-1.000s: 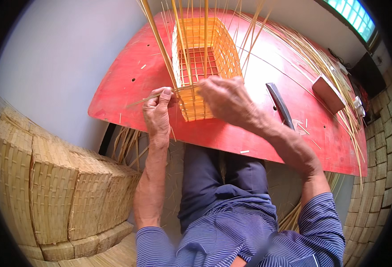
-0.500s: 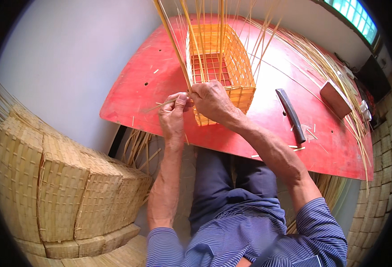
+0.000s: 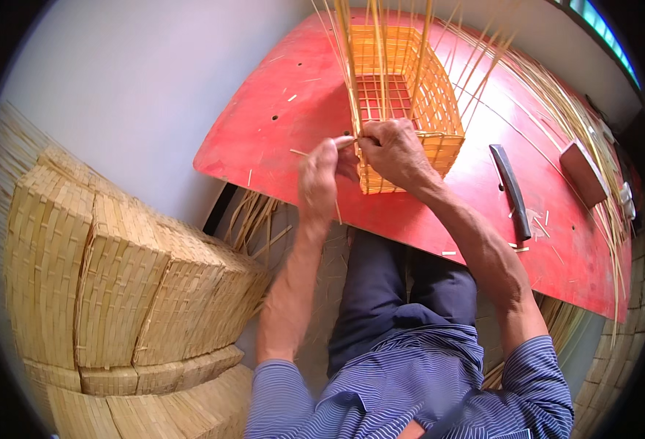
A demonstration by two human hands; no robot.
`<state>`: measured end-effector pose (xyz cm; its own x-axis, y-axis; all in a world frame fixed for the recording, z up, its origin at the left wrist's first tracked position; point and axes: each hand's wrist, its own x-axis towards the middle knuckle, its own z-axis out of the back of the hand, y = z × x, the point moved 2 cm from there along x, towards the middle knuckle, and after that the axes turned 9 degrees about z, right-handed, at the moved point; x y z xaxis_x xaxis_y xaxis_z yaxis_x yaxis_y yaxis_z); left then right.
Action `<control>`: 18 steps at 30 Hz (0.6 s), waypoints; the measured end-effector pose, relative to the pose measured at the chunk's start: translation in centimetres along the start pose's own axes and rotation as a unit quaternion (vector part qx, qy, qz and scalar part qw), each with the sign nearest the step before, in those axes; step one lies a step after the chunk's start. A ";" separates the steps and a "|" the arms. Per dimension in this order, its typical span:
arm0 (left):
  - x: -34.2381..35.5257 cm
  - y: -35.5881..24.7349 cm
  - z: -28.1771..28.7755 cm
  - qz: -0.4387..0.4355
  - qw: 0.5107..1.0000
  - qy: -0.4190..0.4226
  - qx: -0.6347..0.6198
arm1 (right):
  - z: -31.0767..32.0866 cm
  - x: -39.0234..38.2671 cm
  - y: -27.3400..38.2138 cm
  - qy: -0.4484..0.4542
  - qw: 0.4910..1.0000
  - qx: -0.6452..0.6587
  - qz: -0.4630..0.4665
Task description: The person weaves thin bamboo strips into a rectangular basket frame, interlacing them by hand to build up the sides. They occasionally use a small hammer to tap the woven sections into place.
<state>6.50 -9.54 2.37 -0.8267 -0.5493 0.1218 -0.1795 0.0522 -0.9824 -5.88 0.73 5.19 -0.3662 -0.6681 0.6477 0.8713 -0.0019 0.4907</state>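
On the red table stands a rectangular basket (image 3: 439, 95) woven from yellow bamboo strips, with an open grid bottom and long upright strips (image 3: 383, 62) rising from its edges. My right hand (image 3: 399, 150) is closed over the near rim at the left corner, fingers bent round it. Just left of that corner is my left hand (image 3: 320, 175), slightly blurred, its thumb and fingers pinching a thin bamboo strip (image 3: 298, 152) whose end sticks out on the left. The fingertips of both hands nearly meet, and they hide the corner itself.
A dark curved tool (image 3: 510, 192) and a brown block (image 3: 584, 173) lie on the red table (image 3: 257, 135) to the right. Long loose strips (image 3: 556, 110) run along its far right edge. Stacked woven baskets (image 3: 118, 278) stand at left, beside the wall.
The whole scene has shifted right in view as the head turned. My left hand has moved slightly, thumb now stretched toward the corner; my right hand stays on the rim.
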 end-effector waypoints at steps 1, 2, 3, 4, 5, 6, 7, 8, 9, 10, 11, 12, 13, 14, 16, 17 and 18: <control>2.4 0.5 1.5 0.063 0.994 0.043 -0.078 | 0.2 0.0 0.5 0.003 1.000 0.003 0.003; 4.6 1.6 2.5 0.126 0.976 0.084 -0.159 | 0.4 0.0 1.1 0.014 0.999 0.024 -0.016; 6.5 2.8 3.3 0.144 0.967 0.120 -0.172 | 0.0 -0.1 1.3 0.015 0.999 0.029 -0.009; 8.2 3.7 3.5 0.161 0.956 0.163 -0.185 | 0.1 -0.1 1.1 0.011 1.000 0.029 -0.004; 8.9 3.6 3.1 0.172 0.951 0.183 -0.181 | 0.4 -0.2 0.8 0.024 0.999 0.021 -0.020; 9.5 3.5 2.8 0.183 0.946 0.202 -0.177 | 0.3 -0.1 0.9 0.026 0.999 0.030 -0.020; 9.8 3.2 1.9 0.196 0.937 0.231 -0.173 | 0.6 -0.1 0.8 0.023 0.999 0.033 -0.025; 9.8 2.7 1.4 0.166 0.960 0.181 -0.135 | 1.1 -0.3 0.4 0.019 0.999 0.032 -0.032; 9.3 2.1 1.4 0.135 0.977 0.132 -0.096 | 0.8 -0.5 0.2 -0.013 1.000 0.005 0.000; 8.5 1.4 1.3 0.104 0.989 0.085 -0.056 | 0.6 -0.6 0.0 -0.013 1.000 0.009 -0.011; 6.9 0.0 1.0 0.047 0.999 0.012 0.005 | 0.6 -0.6 -0.3 -0.024 1.000 -0.011 -0.001; 4.6 -1.2 0.4 -0.012 0.996 -0.061 0.066 | 0.6 -0.6 -0.7 -0.034 0.999 -0.030 0.008; 1.4 -2.3 -1.3 -0.187 0.938 -0.121 0.267 | 0.3 -0.4 -0.7 -0.027 0.999 -0.014 0.010; -1.7 -2.5 -2.8 -0.353 0.808 -0.169 0.441 | -0.2 -0.4 -0.5 -0.021 1.000 0.003 0.008; -4.1 1.4 -1.8 -0.189 0.906 -0.238 0.294 | -0.8 0.0 -0.2 -0.006 1.000 0.014 -0.005; -3.8 2.4 -1.9 -0.108 0.934 -0.269 0.209 | -0.3 0.0 -0.3 -0.004 1.000 0.024 -0.007; -2.6 2.6 -1.7 -0.088 0.958 -0.237 0.133 | 0.1 0.0 -0.3 -0.001 0.999 0.034 -0.007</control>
<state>7.27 -6.60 -0.28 -0.4503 -0.8499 0.2735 -0.1005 -0.2561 -0.9614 -6.19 0.81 5.03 -0.3789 -0.6664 0.6421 0.8422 0.0392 0.5377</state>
